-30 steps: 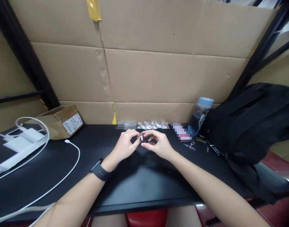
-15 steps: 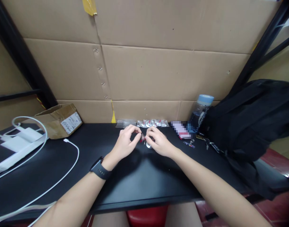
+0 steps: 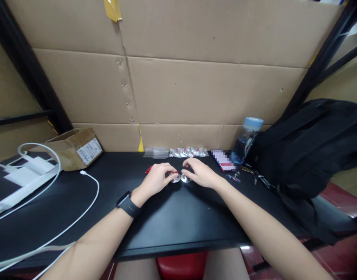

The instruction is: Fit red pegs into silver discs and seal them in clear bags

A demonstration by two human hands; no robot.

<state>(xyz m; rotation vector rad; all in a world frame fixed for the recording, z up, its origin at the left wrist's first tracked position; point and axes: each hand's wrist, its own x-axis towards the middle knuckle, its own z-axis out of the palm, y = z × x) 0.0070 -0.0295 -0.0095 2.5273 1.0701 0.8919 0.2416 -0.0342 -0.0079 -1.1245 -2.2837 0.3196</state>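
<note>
Fingers of left hand [image 3: 156, 177] narrow on red-topped round silver disc [image 3: 176, 180]; right hand [image 3: 200, 173] over shiny silver disc [image 3: 185, 179], grip unclear; both unbagged; far clear-bagged silver discs [image 3: 184, 153] seem done

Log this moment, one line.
left hand: at red-topped round silver metal disc | right hand: by another round silver metal disc | surface: flat black tabletop

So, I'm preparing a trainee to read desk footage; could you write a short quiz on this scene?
1. True or false: the right hand has a shiny disc near its fingertips.
2. Which hand is nearer the small red pieces?
3. What colour is the lid of the bottle? A green, B blue, C yellow.

Key: 1 true; 2 the left hand; 3 B.
</note>
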